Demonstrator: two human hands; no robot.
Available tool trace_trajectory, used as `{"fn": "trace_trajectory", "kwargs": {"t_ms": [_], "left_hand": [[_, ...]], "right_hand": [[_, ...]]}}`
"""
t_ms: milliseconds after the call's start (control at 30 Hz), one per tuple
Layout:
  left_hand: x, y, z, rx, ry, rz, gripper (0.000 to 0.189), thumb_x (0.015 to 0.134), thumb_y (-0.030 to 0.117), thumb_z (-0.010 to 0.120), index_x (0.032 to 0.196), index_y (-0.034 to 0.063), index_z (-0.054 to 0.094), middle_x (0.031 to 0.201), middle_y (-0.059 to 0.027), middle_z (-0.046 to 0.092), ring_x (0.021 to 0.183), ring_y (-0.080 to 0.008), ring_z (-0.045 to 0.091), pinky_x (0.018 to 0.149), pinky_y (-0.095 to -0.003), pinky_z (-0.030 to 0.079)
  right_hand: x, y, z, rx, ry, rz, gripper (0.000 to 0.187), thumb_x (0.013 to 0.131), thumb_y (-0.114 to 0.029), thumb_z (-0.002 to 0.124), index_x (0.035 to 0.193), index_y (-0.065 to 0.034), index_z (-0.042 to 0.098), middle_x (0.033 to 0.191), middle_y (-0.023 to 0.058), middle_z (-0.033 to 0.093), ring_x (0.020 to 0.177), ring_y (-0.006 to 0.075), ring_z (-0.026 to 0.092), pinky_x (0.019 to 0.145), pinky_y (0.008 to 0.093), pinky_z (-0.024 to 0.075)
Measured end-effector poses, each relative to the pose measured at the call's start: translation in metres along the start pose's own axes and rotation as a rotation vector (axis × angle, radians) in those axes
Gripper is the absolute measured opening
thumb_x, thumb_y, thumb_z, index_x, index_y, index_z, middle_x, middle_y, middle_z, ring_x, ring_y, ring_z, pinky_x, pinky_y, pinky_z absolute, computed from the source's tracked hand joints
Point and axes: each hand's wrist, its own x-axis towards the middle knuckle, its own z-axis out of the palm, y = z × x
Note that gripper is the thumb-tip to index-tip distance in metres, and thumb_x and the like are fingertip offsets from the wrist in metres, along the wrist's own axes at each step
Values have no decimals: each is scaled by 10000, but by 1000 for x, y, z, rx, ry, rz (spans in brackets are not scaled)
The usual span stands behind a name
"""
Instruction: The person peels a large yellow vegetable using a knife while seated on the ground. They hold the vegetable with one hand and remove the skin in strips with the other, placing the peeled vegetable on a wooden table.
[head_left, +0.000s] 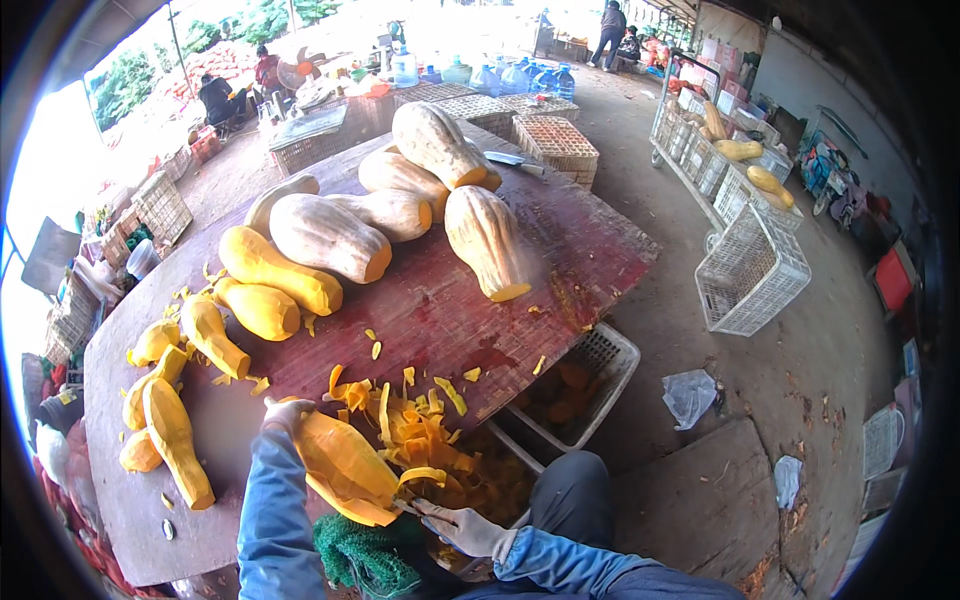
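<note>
A largely peeled orange squash (345, 457) lies aslant at the near edge of the table. My gloved left hand (286, 414) grips its far end. At the near end, my gloved right hand (466, 527) holds a peeling tool (409, 507), its exact type partly hidden by the fingers. A curl of peel (421, 474) rises beside the blade. Green netting (364, 553) is bunched just below the squash. Peel strips (420, 431) are heaped at the table edge to the right.
Peeled squashes (172, 431) lie on the table's left, unpeeled ones (326, 229) farther back near a knife (504, 157). A crate (626, 360) stands below the table edge. To the right are a tipped crate (754, 270) and a loaded cart (697, 161). People sit and stand far off.
</note>
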Motion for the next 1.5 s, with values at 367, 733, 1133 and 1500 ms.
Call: {"fn": "trace_trajectory", "kwargs": {"t_ms": [367, 733, 1133, 1500], "left_hand": [[12, -36, 13, -320, -3, 178, 1012, 761, 239, 970, 1573, 3, 412, 1311, -234, 697, 1115, -355, 745, 970, -488, 626], [-21, -15, -7, -259, -102, 74, 560, 818, 293, 900, 1285, 23, 750, 1209, -175, 778, 1012, -319, 769, 994, -431, 607], [-21, -18, -3, -283, -60, 95, 434, 844, 292, 883, 1180, 23, 822, 1161, -158, 810, 963, -306, 786, 968, -391, 616], [-15, -29, -3, -313, -13, 79, 559, 798, 312, 914, 1243, 5, 774, 1140, -176, 800, 937, -310, 785, 917, -414, 634]], "right_hand": [[-47, 7, 17, 188, 39, 143, 456, 1153, -132, 590, 1595, -19, 561, 1522, 71, 673, 1204, 91, 645, 1018, 248, 519], [83, -63, -50, -73, -19, -246, 463, 1163, -171, 564, 1604, -32, 545, 1379, 91, 739, 1080, 142, 701, 930, 284, 560], [137, -75, -41, -250, -30, -303, 405, 1138, -203, 603, 1489, -2, 633, 1405, 250, 721, 1354, 271, 687, 1090, 334, 534], [-39, -15, -34, 150, -31, 245, 460, 1161, -132, 545, 1606, -16, 553, 1372, 50, 716, 856, 33, 583, 794, 206, 524]]}}
